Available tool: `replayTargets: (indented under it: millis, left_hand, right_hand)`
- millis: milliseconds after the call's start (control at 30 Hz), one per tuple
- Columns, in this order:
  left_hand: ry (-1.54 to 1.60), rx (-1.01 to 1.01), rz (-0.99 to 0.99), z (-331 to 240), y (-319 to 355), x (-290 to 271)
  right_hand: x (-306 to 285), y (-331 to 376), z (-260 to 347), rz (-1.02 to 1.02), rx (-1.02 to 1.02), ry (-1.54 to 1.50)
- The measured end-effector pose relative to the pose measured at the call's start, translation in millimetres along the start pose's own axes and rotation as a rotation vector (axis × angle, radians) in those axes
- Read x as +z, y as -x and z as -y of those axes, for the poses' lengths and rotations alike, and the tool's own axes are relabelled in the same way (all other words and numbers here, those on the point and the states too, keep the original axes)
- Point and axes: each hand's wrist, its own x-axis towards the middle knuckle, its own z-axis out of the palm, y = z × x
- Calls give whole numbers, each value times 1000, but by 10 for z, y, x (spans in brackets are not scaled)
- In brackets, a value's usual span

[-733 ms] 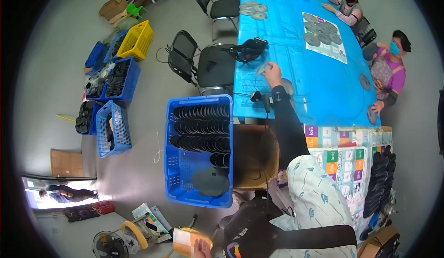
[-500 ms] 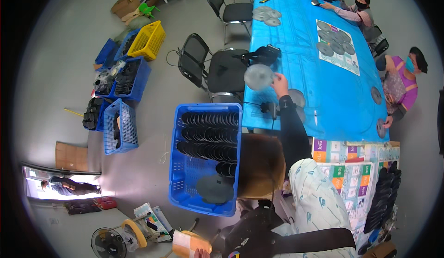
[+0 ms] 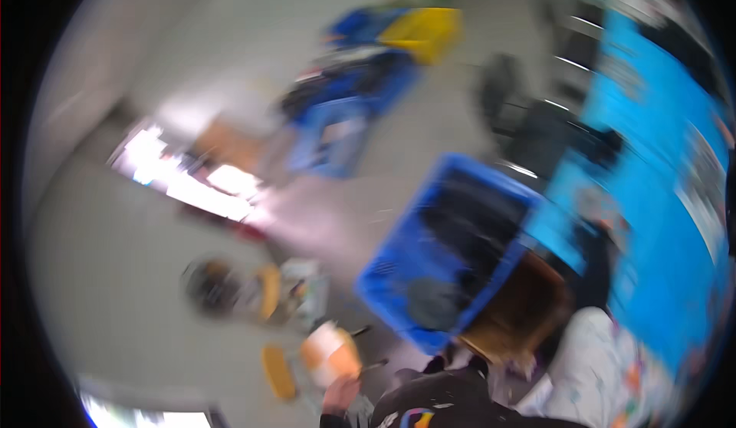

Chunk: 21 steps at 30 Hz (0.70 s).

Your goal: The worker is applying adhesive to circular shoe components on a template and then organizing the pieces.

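The whole view is smeared by motion. My left hand (image 3: 341,394), at the bottom, is closed on the edge of an orange-and-white padded piece (image 3: 331,355) that looks like a chair back. Over the near left edge of the blue-covered table (image 3: 652,198) reaches my right arm in a dark sleeve. My right hand (image 3: 613,232) is blurred, with a pale grey round disc (image 3: 590,198) at its fingers. Between my arms stands a blue crate (image 3: 399,271) with rows of black pieces (image 3: 475,205) and a dark grey disc (image 3: 433,303) inside.
Beside the crate is a brown box-like seat (image 3: 529,305). Black chairs (image 3: 540,136) line the table. More blue crates (image 3: 330,136) and a yellow one (image 3: 425,33) stand on the floor beyond. A fan (image 3: 212,284) is at the left, below a bright doorway (image 3: 192,179).
The view has swung left, so the table and crate now appear farther right and tilted. My left hand shows more fully at the padded piece. My right hand stays over the table edge.
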Motion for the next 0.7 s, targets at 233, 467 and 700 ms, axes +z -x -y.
replayTargets:
  millis: [233, 467, 700]
  left_hand:
    - [-159, 35, -158, -30, 486, 648]
    - [-104, 17, -213, -3, 562, 625]
    - [-167, 34, -227, -5, 602, 713]
  right_hand:
    - [195, -351, -445, 11, 69, -25]
    - [231, -444, -340, 153, -18, 126]
    - [-310, -29, 169, 265, 63, 240]
